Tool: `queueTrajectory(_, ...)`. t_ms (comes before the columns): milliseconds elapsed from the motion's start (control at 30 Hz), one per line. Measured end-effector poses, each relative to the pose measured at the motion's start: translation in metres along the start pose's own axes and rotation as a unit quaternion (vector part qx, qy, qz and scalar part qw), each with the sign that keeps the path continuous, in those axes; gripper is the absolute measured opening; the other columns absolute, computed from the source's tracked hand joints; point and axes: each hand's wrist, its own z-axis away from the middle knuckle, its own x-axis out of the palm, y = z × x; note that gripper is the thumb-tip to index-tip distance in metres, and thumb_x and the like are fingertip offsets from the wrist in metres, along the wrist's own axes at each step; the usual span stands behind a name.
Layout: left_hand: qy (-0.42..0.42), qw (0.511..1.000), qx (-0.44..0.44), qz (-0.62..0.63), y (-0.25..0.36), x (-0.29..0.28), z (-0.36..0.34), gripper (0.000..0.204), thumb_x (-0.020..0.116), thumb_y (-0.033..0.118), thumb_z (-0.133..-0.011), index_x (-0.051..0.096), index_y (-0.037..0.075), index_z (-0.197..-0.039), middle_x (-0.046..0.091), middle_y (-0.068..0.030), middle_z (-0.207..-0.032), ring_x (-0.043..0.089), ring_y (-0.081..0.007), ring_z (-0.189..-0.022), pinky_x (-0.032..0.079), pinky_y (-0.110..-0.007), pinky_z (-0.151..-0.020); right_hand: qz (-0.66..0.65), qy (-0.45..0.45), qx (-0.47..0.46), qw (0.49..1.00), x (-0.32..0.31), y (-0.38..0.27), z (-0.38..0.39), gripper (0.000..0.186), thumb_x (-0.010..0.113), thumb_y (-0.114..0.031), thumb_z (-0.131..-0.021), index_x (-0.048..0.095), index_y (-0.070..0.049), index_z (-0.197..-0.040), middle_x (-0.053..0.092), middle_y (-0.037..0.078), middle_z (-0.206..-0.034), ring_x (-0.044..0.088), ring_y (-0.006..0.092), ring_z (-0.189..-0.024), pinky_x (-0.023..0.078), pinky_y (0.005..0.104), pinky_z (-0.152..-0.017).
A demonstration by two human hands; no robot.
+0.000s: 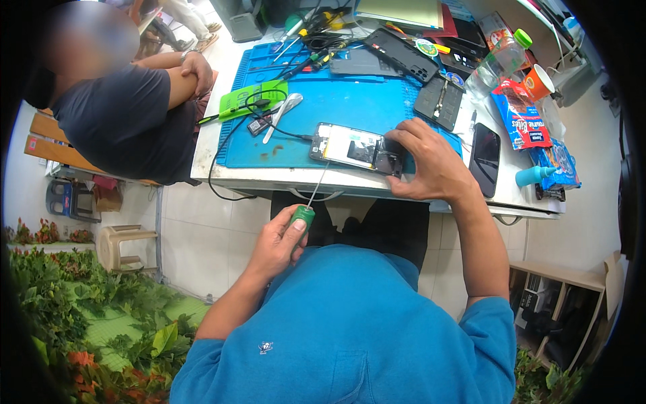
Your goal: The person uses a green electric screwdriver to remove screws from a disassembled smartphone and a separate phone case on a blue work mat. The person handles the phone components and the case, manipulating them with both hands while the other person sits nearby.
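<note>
Left hand grips a screwdriver pointing forward, right hand clasps an opened phone, long axis sideways.

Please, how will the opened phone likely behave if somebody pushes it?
The phone is probably fragile, because its inner parts lie exposed. Being flat, it should slide rather than roll. The black cable at its left end would likely drag along or resist.

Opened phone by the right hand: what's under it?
Blue mat shows along the far side of the opened phone, white tabletop along its near side. Whatever lies directly underneath is covered and can't be seen.
</note>
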Motion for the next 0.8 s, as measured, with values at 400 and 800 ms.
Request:
queueTrajectory(400,-0.022,1.0,0.003,-0.007,-0.001,0.008,-0.004,0.048,0.062,0.041,-0.123,0.065,0.005,-0.154,0.064,-0.0051,-0.087,0.056,-0.0096,-0.061,0.046,-0.028,-0.053,0.0,0.02,-0.019,1.0,0.003,0.001,0.001,0.068,0.088,-0.035,-0.076,0.076,0.005,-0.13,0.072,0.019,-0.122,0.069,0.0392,-0.121,0.06,0.0477,-0.11)
queueTrajectory(800,-0.024,1.0,-0.004,-0.016,0.0,0.012,-0.004,0.049,0.063,0.041,-0.122,0.065,0.005,-0.155,0.064,-0.0045,-0.087,0.056,-0.0093,-0.062,0.046,-0.027,-0.055,0.007,0.023,-0.024,0.999,0.004,0.004,0.001,0.068,0.089,-0.035,-0.075,0.076,0.005,-0.13,0.072,0.019,-0.12,0.07,0.0386,-0.12,0.06,0.0476,-0.11)
